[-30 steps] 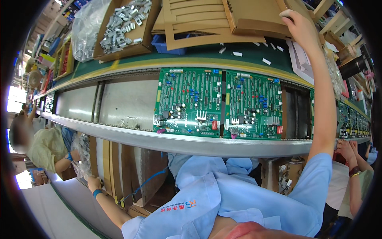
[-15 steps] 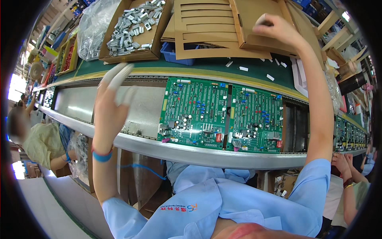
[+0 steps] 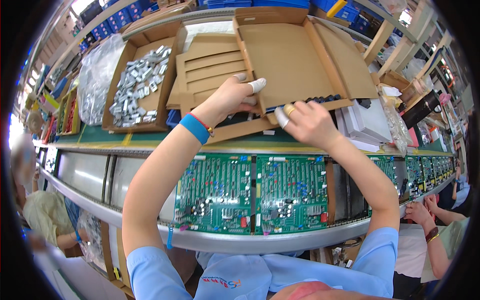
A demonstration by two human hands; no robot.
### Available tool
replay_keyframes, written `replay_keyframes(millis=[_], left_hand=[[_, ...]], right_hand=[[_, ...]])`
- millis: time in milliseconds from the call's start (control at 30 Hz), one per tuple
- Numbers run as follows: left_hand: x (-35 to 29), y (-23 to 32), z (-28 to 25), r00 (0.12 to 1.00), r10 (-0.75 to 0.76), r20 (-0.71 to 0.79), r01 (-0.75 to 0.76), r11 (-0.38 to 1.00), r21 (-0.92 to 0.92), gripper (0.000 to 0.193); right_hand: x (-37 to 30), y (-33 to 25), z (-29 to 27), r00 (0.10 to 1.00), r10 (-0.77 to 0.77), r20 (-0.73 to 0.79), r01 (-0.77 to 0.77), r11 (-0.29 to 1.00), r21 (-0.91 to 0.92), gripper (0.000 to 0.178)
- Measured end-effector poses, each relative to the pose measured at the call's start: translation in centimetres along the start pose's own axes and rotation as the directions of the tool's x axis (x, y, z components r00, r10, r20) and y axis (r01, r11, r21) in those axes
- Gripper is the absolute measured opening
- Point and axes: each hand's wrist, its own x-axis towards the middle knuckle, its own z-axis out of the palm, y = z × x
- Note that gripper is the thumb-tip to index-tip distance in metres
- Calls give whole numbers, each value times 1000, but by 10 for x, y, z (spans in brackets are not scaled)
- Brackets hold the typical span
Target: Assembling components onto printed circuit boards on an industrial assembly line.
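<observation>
A shallow open cardboard box [image 3: 290,55] lies tilted on the far side of the bench, with a row of dark parts [image 3: 322,99] along its near wall. My left hand [image 3: 235,97], wearing pale finger cots and a blue wristband [image 3: 195,128], grips the box's left wall near its front corner. At the near wall, my right hand [image 3: 312,124] has its fingers closed on the cardboard edge; it wears a finger cot and a ring. Two green circuit boards [image 3: 215,192] rest side by side on the conveyor in front of me.
Left of the box stand slotted cardboard sheets [image 3: 210,62] and a carton [image 3: 112,100] of silver metal parts. White boxes [image 3: 365,122] sit at the right. A metal rail [image 3: 240,242] edges the conveyor. Co-workers' hands [image 3: 420,212] show at the far right.
My left hand has moved from above the conveyor to the box, and my right hand has come down to its near wall. The box sits tilted nearer me; the view has shifted.
</observation>
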Motion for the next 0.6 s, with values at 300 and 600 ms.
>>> replay_keyframes(millis=[300,600], left_hand=[[23,17,13,996,-79,-52,82,994,65,46],[22,32,22,996,93,-3,-93,994,49,40]], right_hand=[[-7,17,2,987,163,3,-160,962,222,17],[-3,124,-7,176,538,824,-761,606,-232,60]])
